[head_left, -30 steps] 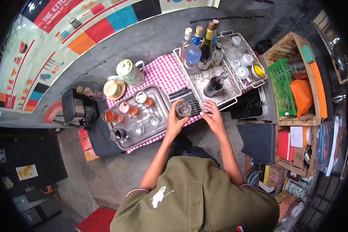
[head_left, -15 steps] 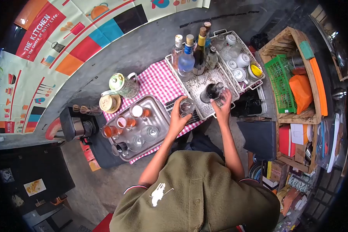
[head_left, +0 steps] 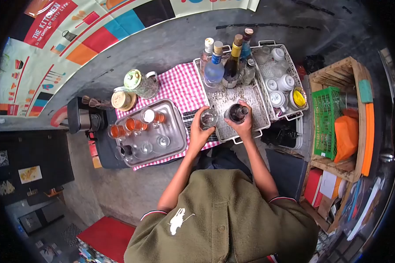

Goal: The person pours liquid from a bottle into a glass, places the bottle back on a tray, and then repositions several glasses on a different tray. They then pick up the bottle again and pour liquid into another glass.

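My left hand [head_left: 201,131] is curled around a clear drinking glass [head_left: 209,117], its opening facing up toward me. Close beside it, my right hand [head_left: 244,122] wraps around a dark bottle [head_left: 236,113] with a short neck. Both are over the near left part of a white metal tray [head_left: 224,129]. To the left, a grey serving tray [head_left: 176,139] carries several stemmed glasses. Some hold an orange-red drink [head_left: 131,124]; a clear glass [head_left: 163,141] stands nearer me, and one near the corner has something dark [head_left: 126,150] in it.
Tall corked bottles, among them a blue one [head_left: 213,72], stand at the back of the white tray. A second rack [head_left: 274,115] holds jars and cups. A lidded pitcher [head_left: 147,85] is behind the serving tray. Wooden crates [head_left: 360,144] line the right side.
My right hand has closed around the dark bottle and brought it left, nearer the glass. The left hand still holds the glass. The camera view has shifted.
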Demonstrator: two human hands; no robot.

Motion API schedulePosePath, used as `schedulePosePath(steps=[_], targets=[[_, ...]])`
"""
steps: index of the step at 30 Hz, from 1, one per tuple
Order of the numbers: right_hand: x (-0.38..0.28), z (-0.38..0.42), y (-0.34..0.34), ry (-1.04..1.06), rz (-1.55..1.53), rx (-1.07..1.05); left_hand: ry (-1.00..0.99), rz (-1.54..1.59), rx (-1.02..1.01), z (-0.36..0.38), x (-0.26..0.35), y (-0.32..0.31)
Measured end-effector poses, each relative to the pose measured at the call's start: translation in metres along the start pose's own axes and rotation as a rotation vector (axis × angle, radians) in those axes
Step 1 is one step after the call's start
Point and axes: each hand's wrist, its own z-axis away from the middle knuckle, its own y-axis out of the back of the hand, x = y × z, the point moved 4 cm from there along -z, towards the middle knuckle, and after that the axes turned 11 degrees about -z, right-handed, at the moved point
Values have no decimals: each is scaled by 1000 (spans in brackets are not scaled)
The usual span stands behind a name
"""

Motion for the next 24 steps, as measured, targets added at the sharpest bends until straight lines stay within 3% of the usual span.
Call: schedulePosePath(steps=[8,18,24], targets=[[0,-12,4,179,43,-86,-4,-47,87,10,5,-9],[19,-6,0,-10,-50,-123,-36,-19,88,5,3,-12],[17,-11,-4,-17,-57,-81,-12,9,100,4,0,-9]])
